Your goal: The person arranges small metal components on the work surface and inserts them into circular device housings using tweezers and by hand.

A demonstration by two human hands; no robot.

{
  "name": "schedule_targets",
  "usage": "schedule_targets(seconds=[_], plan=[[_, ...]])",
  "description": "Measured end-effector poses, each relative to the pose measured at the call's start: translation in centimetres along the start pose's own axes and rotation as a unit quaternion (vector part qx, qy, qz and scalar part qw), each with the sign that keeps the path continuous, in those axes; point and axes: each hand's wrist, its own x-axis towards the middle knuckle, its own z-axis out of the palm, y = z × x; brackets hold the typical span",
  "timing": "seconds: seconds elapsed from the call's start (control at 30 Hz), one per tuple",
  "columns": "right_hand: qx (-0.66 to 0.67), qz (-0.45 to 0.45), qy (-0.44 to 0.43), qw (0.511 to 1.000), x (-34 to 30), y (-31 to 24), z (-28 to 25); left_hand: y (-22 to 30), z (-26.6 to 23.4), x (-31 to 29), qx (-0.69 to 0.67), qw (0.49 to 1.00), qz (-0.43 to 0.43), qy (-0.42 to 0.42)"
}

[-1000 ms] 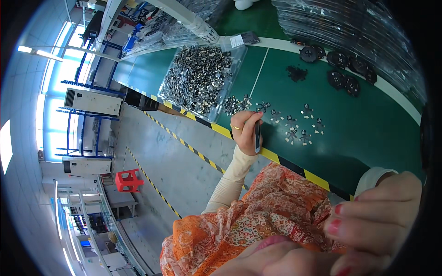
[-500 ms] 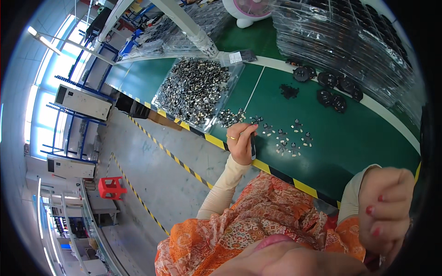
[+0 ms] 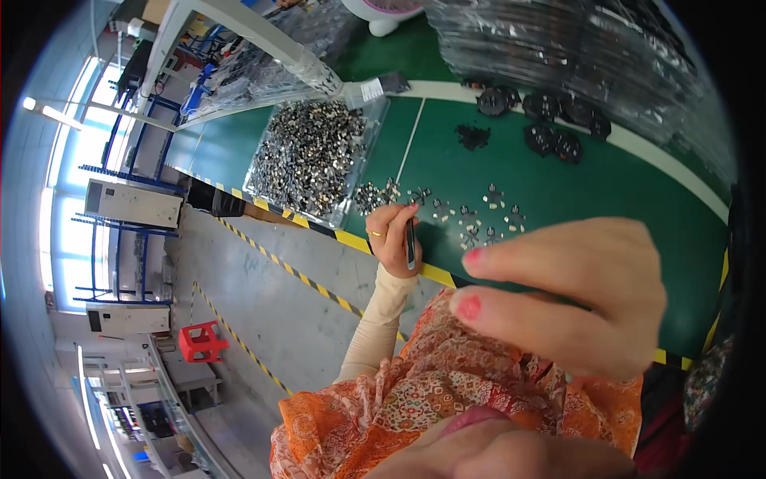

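My left hand [image 3: 391, 237], with a ring on one finger, is closed around a slim black tool [image 3: 412, 244] with a pale lower end, at the striped front edge of the green table [image 3: 590, 191]. Just beyond its fingertips sits a small black part [image 3: 419, 195], beside a loose heap of small metal parts [image 3: 375, 195]. My right hand [image 3: 582, 299] looms large, close to the camera. Two of its fingers stretch left with a gap between them and nothing visible there. It hides some of the table and of the small black-and-metal parts [image 3: 492, 195] laid out apart.
A clear tray [image 3: 375, 152] heaped with small metal parts lies left of centre. Farther back are a pile of black bits [image 3: 472, 136], round black parts [image 3: 541, 139] and stacked plastic trays [image 3: 558, 56]. A white post [image 3: 279, 44] rises behind. A red stool [image 3: 203, 342] stands on the floor.
My right hand has come up and left from the lower right, its curled fingers now stretched out. My left hand keeps its tool. The whole view has shifted, moving the table leftward.
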Motion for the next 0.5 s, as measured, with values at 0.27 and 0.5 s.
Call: schedule_targets(seconds=[0.27,0.5], plan=[[-0.076,-0.026,0.110,0.991,-1.6,-3.6,-0.6,1.5,0.4,1.1,-0.023,0.999,-0.034,-0.012],[0.017,-0.010,0.253,0.967,-1.9,-3.4,1.0,1.1,-1.0,0.3,0.002,0.999,-0.037,-0.005]])
